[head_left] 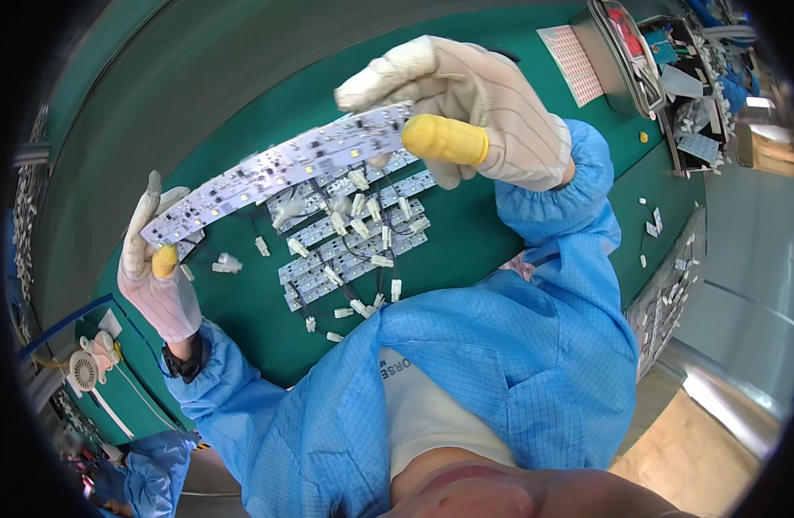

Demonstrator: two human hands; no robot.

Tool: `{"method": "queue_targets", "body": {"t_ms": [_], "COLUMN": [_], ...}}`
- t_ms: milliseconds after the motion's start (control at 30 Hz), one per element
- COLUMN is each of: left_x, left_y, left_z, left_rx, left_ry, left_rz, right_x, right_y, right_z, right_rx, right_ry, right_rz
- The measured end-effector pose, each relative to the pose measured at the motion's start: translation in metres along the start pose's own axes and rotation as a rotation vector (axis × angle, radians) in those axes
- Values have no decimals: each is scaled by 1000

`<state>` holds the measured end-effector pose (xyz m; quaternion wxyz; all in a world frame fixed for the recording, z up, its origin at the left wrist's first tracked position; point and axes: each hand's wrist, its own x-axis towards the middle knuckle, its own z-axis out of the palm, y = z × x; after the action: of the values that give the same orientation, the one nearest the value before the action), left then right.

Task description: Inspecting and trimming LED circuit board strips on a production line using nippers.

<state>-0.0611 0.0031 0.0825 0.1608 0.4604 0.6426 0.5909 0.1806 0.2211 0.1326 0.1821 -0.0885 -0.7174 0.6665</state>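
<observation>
A long white LED circuit board (272, 168) is held up across the bench, slanting from lower left to upper right. Its left end is gripped by my left hand (162, 289), in a pale glove with a yellow finger cot on the thumb. At the other end my right hand (509, 108), gloved likewise, pinches the board between its yellow-capped thumb and fingers. Small chips and square LEDs dot the near face. Below it on the green mat lie several LED strips (328, 259) with dark wires and white plug connectors (359, 228); the raised board partly hides them.
A sheet of red-marked labels (571, 62) lies beside a metal box (617, 65) at the far right. Beyond are crowded parts trays (695, 104). A small fan (88, 367) with a cable stands at left. Loose connector pieces (653, 224) lie on the right side.
</observation>
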Motion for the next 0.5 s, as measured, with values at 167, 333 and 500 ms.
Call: {"method": "queue_targets", "body": {"t_ms": [167, 333, 500], "left_x": [4, 3, 1], "left_y": [5, 1, 1], "left_z": [3, 0, 1], "left_rx": [187, 92, -39], "left_ry": [-61, -62, 14], "left_rz": [-145, -115, -60], "right_x": [-4, -3, 1], "right_y": [5, 2, 7], "right_z": [-3, -2, -7], "right_rx": [68, 57, 29], "right_ry": [-16, 0, -29], "right_rz": [-23, -2, -62]}}
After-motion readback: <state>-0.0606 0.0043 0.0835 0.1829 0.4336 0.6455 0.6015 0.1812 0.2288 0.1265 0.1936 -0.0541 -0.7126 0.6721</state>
